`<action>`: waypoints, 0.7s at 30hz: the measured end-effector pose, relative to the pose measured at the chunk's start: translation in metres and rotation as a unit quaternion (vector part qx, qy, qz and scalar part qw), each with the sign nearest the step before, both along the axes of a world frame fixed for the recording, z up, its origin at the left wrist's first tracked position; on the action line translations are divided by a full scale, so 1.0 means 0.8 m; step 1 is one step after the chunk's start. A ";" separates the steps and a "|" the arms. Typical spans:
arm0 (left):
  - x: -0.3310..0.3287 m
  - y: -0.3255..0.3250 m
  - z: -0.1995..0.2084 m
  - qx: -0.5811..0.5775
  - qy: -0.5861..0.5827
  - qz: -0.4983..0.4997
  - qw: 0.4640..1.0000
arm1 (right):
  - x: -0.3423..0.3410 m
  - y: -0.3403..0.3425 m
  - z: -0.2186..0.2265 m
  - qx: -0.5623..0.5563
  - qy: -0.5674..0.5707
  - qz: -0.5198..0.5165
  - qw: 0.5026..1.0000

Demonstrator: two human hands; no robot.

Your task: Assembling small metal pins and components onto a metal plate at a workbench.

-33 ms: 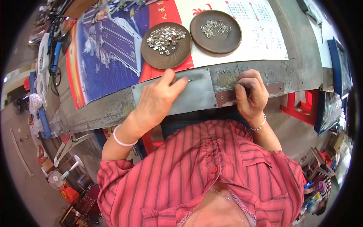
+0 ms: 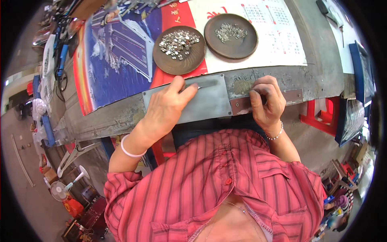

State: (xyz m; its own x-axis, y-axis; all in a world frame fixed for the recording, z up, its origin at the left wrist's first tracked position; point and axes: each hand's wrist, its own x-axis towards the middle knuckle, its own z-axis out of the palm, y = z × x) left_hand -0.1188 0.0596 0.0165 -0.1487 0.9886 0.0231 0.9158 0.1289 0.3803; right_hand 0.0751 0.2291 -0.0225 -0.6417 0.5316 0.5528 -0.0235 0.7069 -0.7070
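Observation:
My left hand [image 2: 166, 109] is closed over a smooth grey metal plate [image 2: 189, 111] fixed at the table's edge. A small thin metal piece [image 2: 202, 87] sticks out from between its thumb and forefinger, pointing right. My right hand [image 2: 269, 101] is curled with thumb and fingers together, above a brown strip [image 2: 296, 95] on the table's edge. Anything in that hand is hidden. Beyond my hands stand two round brown dishes. The left dish [image 2: 177, 66] carries many small shiny round pieces [image 2: 177, 42]; the right dish [image 2: 246, 50] carries a pile of tiny thin metal pieces [image 2: 229, 32].
Under the dishes lies a printed poster [image 2: 121, 86] on a worn grey table [image 2: 326, 76]. Tools, cables and scissors [image 2: 60, 74] crowd the left end. A red stool [image 2: 318, 117] and a blue-edged frame [image 2: 348, 119] stand at the right. A white fan [image 2: 59, 191] is at lower left.
The view has shifted very slightly. Both hands keep nearly the same place and grip.

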 end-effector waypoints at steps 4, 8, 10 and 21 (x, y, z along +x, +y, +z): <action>0.012 -0.019 0.003 0.049 -0.060 0.063 0.995 | 0.003 -0.005 0.005 -0.002 0.000 0.006 1.000; 0.056 -0.026 0.018 0.130 -0.282 0.111 0.944 | 0.006 -0.021 0.013 -0.146 -0.002 0.059 0.987; 0.082 -0.029 0.022 0.142 -0.440 0.160 0.872 | 0.005 -0.044 0.034 -0.325 -0.032 0.100 0.940; 0.099 -0.032 0.031 0.218 -0.775 0.185 0.564 | -0.040 -0.066 0.064 -0.399 -0.008 0.193 0.897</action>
State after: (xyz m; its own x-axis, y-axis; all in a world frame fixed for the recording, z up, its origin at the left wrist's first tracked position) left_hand -0.0394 0.0342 0.0412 -0.5183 0.8342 -0.1882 -0.6178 -0.2131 0.7569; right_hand 0.0431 0.1760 0.0286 -0.8673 0.4906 0.0843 -0.1422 -0.0818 -0.9865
